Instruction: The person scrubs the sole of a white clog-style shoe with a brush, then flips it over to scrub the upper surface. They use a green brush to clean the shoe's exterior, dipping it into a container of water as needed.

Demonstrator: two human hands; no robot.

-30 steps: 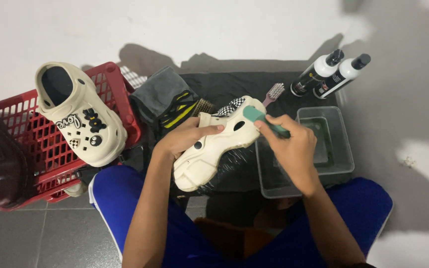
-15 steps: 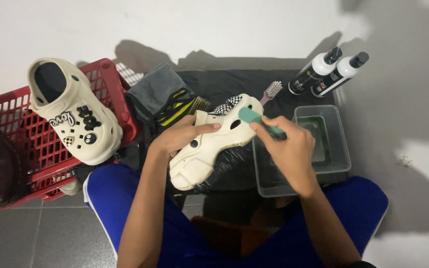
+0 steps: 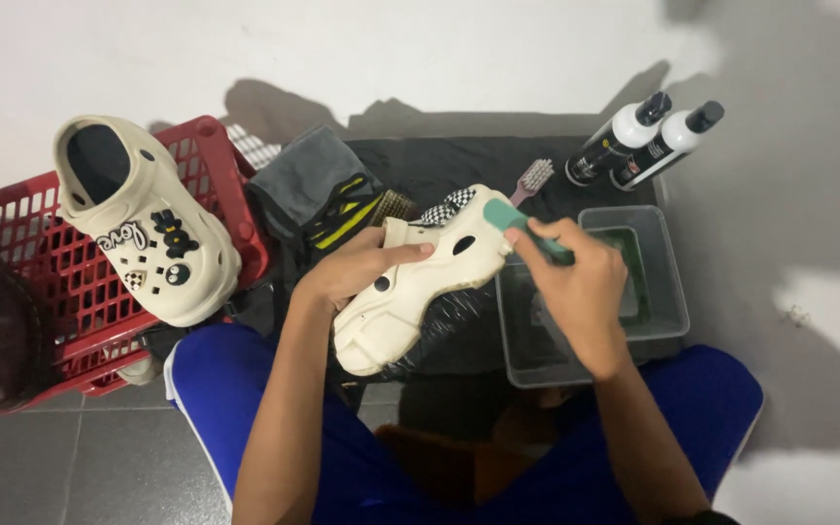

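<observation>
The right hand (image 3: 580,292) hides most of the green brush (image 3: 517,222) its fingers clasp, while left hand (image 3: 357,267) fingers grip the cream clog (image 3: 420,292) beside the plastic tub (image 3: 673,292).

The person wears loose, bright blue shorts (image 3: 245,408) of smooth fabric with a thin white stripe along the outer edge. Above the shorts, both forearms are bare and sleeveless, and the left hand (image 3: 347,272) and right hand (image 3: 580,292) are ungloved.

From my feed the cream clog (image 3: 410,292) looks like matt, smooth foam-type plastic. The red basket (image 3: 31,253) is hard plastic, the tub (image 3: 668,292) clear plastic, and the grey cloth (image 3: 308,180) soft fabric.
</observation>
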